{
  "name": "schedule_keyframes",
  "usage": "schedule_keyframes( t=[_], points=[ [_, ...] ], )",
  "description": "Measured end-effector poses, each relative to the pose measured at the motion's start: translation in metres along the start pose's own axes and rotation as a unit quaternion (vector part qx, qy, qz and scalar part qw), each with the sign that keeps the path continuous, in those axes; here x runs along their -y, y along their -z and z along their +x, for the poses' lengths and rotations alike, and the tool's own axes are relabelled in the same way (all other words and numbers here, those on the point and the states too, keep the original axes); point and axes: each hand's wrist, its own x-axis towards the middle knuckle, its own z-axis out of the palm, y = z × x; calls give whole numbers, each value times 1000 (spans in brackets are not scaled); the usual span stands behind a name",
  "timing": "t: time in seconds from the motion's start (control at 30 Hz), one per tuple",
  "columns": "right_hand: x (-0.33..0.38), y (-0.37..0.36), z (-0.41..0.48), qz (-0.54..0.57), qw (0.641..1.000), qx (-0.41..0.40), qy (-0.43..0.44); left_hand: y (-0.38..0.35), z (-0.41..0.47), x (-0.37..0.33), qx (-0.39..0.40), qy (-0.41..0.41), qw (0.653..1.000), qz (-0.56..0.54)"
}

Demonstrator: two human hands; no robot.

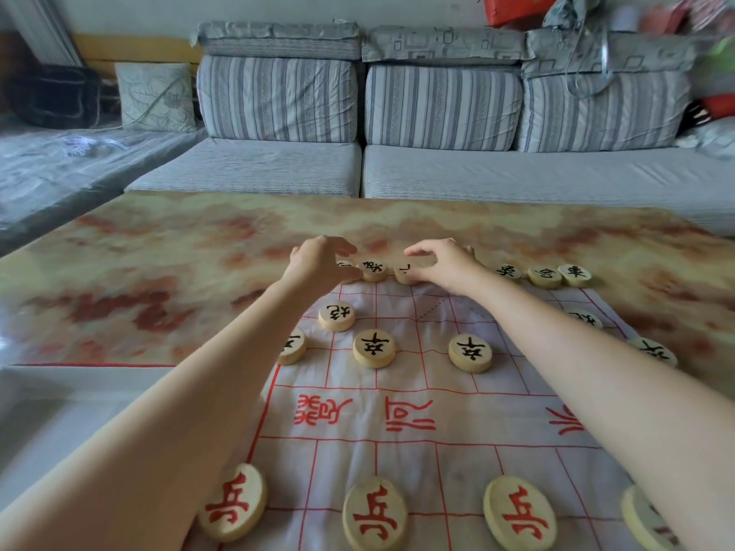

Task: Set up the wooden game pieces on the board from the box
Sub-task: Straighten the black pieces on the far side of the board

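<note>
The board (pixel 469 459), a cloth sheet with red lines, lies on the tabletop (pixel 159 272). The box is not in view.

Judging from the layout, the set-up looks well advanced. The black back row (pixel 545 277) runs along the board's far edge, though its middle and left end are covered by the hands. One rank nearer sits a black cannon (pixel 337 316) towards the board's left side. A second cannon (pixel 586 319) shows towards the right side, half hidden by the right forearm. Nearer again, four black soldiers (pixel 374 347) stand spread across the board, and a fifth may lie under the arm. On the near side of the board's river, four red soldiers (pixel 375 513) stand in a line. The red ranks nearer than these fall below the picture, so I cannot tell whether they are placed.

Both hands reach to the board's far edge. The right hand (pixel 441 264) arches over the middle of the back row and appears to pinch a piece (pixel 403 274) between thumb and fingers. The left hand (pixel 322 260) curls over the row's left part, above a half-hidden piece (pixel 345 267). Whether it grips that piece I cannot tell.

What seems left is seating these last back-row pieces, plus anything missing on the unseen red side.
</note>
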Motion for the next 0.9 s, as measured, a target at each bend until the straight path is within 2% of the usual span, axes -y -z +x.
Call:
schedule_keyframes(
  t=[0.1, 0.2, 0.3, 0.53, 0.67, 0.9],
  points=[
    [-5, -1, -1, -16, 999, -24, -20, -8, 2, -14, 25, -18, 998, 54],
    [-1, -3, -5, -84, 996, -27, 11, -12, 5, -23, 32, -25, 996, 74],
    [1, -3, -8, -87, 995, -32, 23, -16, 6, -26, 49, -33, 994, 94],
    [6, -9, -7, -133, 989, -46, 35, -23, 12, -22, 42, -42, 994, 87],
    [8, -15, -5, -133, 988, -70, 26, -30, 16, -21, 14, -60, 992, 109],
    [10, -10, -7, -55, 998, -3, -8, -34, 15, -21, -2, -44, 990, 137]
  ],
)
